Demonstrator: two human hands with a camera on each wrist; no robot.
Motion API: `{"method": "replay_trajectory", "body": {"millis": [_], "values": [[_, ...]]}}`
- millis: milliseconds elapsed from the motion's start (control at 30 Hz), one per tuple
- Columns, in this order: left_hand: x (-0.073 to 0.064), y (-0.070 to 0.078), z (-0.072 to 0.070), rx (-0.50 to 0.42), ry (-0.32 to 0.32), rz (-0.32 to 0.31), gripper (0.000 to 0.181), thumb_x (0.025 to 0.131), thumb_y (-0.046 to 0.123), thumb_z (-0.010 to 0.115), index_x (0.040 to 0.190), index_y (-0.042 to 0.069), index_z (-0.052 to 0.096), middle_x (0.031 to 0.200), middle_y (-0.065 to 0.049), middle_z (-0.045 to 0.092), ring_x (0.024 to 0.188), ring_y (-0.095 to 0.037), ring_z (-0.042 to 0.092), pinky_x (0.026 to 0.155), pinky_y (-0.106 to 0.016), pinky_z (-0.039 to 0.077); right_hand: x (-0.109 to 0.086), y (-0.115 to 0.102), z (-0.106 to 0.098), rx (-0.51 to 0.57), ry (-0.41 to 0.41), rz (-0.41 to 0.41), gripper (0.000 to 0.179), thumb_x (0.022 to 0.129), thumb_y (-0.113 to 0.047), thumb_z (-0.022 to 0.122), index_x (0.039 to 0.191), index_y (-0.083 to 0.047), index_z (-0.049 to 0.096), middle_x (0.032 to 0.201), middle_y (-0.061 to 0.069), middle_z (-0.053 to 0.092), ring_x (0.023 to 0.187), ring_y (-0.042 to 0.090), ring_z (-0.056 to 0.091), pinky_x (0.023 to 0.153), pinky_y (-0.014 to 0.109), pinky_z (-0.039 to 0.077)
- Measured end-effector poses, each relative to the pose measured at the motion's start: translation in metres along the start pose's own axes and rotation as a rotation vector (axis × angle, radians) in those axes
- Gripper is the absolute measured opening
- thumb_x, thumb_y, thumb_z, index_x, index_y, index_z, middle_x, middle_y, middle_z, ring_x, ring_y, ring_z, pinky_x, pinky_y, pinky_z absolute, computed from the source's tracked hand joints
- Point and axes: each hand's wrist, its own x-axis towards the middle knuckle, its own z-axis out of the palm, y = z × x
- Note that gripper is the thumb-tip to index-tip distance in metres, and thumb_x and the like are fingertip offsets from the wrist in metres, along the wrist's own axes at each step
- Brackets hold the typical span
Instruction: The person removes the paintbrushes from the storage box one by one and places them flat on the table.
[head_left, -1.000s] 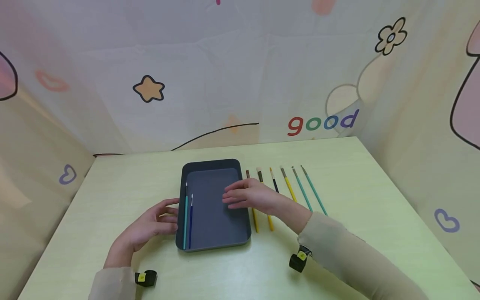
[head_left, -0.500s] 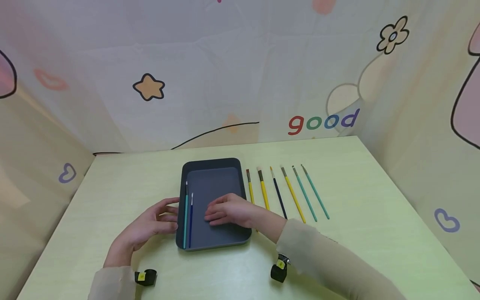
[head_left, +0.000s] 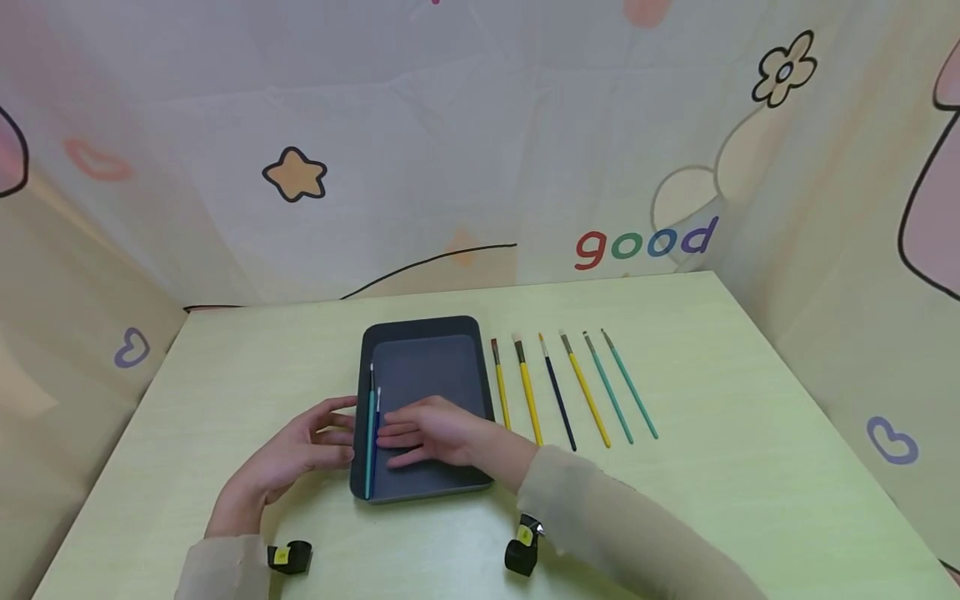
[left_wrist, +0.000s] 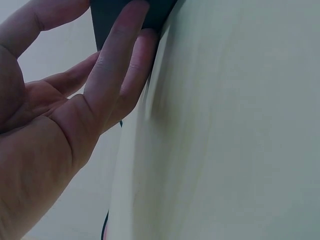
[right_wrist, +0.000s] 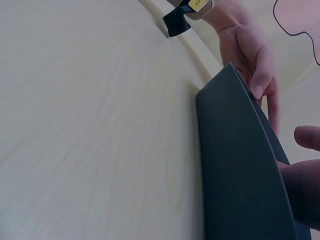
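In the head view a dark grey tray (head_left: 431, 367) lies on the table. Against its left wall lie a teal paintbrush (head_left: 370, 429) and a shorter dark blue paintbrush (head_left: 377, 408), side by side. My right hand (head_left: 442, 433) reaches over the tray's right wall, its extended fingertips right at the blue brush. The left hand (head_left: 300, 450) rests its loosely bent fingers along the outside of the left wall. In the left wrist view, fingers (left_wrist: 112, 65) touch the tray's side (left_wrist: 112, 20). The right wrist view shows the tray's outer wall (right_wrist: 240, 155) between both hands.
Right of the tray, several paintbrushes lie in a row on the table, bristles pointing away: a yellow one (head_left: 528, 392) and a navy one (head_left: 557, 387) among them, with a teal one (head_left: 632, 387) at the end. A printed curtain (head_left: 450, 167) stands behind the table.
My right hand has moved left and down from the tray's right side to the blue brush. That brush has shifted left, close beside the teal one. The left hand has stayed put.
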Motion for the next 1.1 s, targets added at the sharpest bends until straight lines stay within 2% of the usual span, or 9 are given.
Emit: {"method": "replay_trajectory", "body": {"millis": [300, 633, 833, 1100], "values": [[-0.001, 0.002, -0.001, -0.002, -0.010, 0.006, 0.078, 0.091, 0.000, 0.071, 0.158, 0.002, 0.031, 0.139, -0.030, 0.042, 0.123, -0.037, 0.057, 0.091, -0.039, 0.057, 0.012, 0.004, 0.010, 0.022, 0.059, -0.004, 0.035, 0.105, -0.008, 0.054, 0.133, 0.013, 0.057, 0.124, 0.024, 0.067, 0.123, 0.036, 0.062, 0.098, 0.050, 0.054], [-0.001, 0.003, -0.002, 0.005, -0.030, 0.006, 0.078, 0.092, 0.001, 0.071, 0.158, 0.003, 0.031, 0.139, -0.029, 0.043, 0.124, -0.037, 0.058, 0.091, -0.038, 0.057, 0.024, 0.009, 0.016, -0.109, 0.136, -0.077, 0.033, 0.100, 0.000, 0.061, 0.130, 0.015, 0.059, 0.107, 0.021, 0.072, 0.106, 0.031, 0.070, 0.089, 0.044, 0.059], [0.000, 0.001, -0.002, 0.015, -0.023, -0.005, 0.077, 0.091, 0.002, 0.072, 0.158, 0.006, 0.033, 0.140, -0.027, 0.043, 0.125, -0.036, 0.057, 0.092, -0.038, 0.056, 0.029, 0.010, 0.019, -0.131, 0.132, -0.123, 0.033, 0.097, 0.004, 0.063, 0.128, 0.014, 0.061, 0.101, 0.017, 0.070, 0.095, 0.025, 0.070, 0.089, 0.045, 0.058], [-0.001, 0.001, -0.003, 0.020, -0.034, -0.001, 0.078, 0.092, 0.002, 0.072, 0.158, 0.005, 0.032, 0.139, -0.027, 0.043, 0.125, -0.035, 0.057, 0.093, -0.038, 0.056, 0.036, 0.013, 0.025, -0.174, 0.222, -0.157, 0.025, 0.095, 0.002, 0.068, 0.119, 0.010, 0.064, 0.095, 0.015, 0.071, 0.087, 0.026, 0.071, 0.079, 0.043, 0.062]]}}
